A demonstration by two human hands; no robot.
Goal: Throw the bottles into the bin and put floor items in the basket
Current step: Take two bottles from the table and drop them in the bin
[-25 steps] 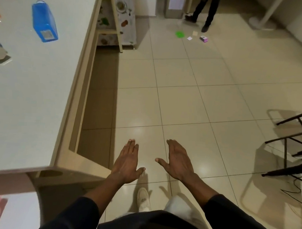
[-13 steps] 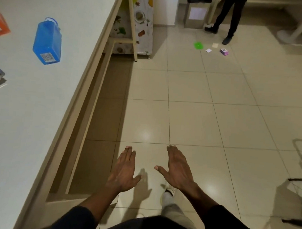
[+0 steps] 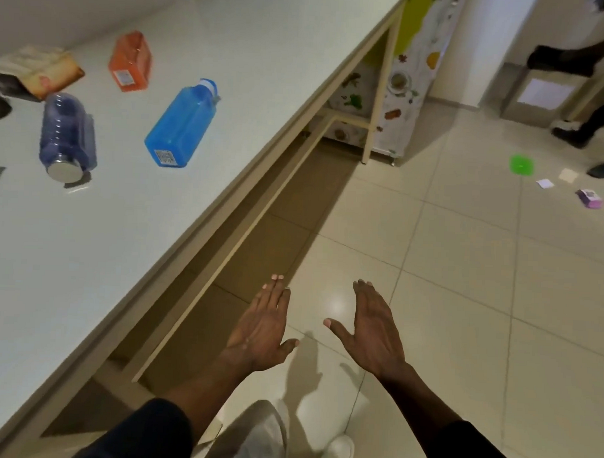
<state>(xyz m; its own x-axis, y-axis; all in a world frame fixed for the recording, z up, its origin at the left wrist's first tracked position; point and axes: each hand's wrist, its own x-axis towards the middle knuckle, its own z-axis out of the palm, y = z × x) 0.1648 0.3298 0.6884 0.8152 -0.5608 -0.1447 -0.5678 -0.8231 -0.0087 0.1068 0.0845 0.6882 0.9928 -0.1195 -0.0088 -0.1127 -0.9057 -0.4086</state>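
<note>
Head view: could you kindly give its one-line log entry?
left hand open | right hand open | blue bottle, orange bottle, purple bottle on table | green item, purple box on floor

- Table top [image 3: 87, 255]: smooth, matt, pale laminate-like surface.
- Table frame [image 3: 247, 227]: light wood-look rails, matt finish.
- Blue bottle [image 3: 181, 121]: translucent plastic with smooth flat walls and a slight gloss. A paper-like label [image 3: 163, 157] sits at the base end.
- Orange bottle [image 3: 130, 61]: translucent plastic, smooth.
- Purple bottle [image 3: 66, 131]: clear tinted plastic with a ribbed, glossy wall.
- Floor tiles [image 3: 463, 268]: smooth and glossy, with a bright light reflection on the surface.
- Green item [image 3: 521, 164]: plastic-looking, glossy.
- Paper slips [image 3: 544, 183]: flat, matt paper.
- Sleeve [image 3: 143, 432]: dark, matt cloth.
- Trouser leg [image 3: 252, 432]: grey cloth.
- Cabinet cover [image 3: 401, 88]: printed sheet. Whether it is cloth or plastic cannot be determined.
</note>
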